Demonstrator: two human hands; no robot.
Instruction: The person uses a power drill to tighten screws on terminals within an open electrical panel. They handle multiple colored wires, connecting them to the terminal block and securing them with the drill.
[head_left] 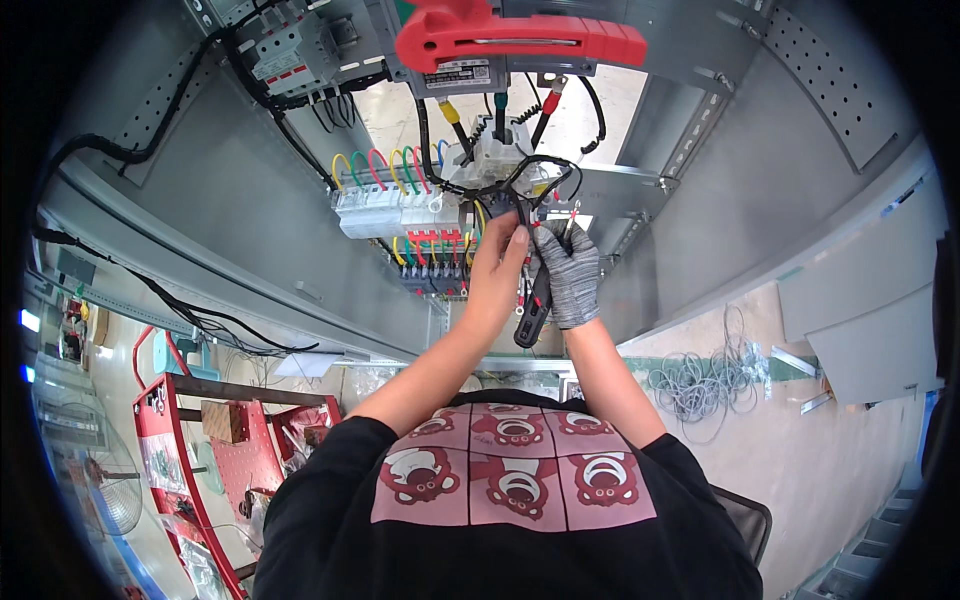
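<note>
My bare left hand reaches up into a bundle of thin black wires, its fingers closed at the wires and its thumb pointing up. Close beside it, my right hand in a grey knit glove is closed at a black-handled hand tool; the handle hangs down between both hands and the tool's head is hidden. Small red-sleeved wire ends with ring lugs dangle around the hands. Just left stands a row of pale circuit breakers with yellow, green and red wires, above a darker terminal row.
Overhead sits a breaker with a big red handle. Grey metal cabinet walls flank both arms. A black cable runs down the left wall. Behind, a red cart stands left and loose grey cable lies on the floor right.
</note>
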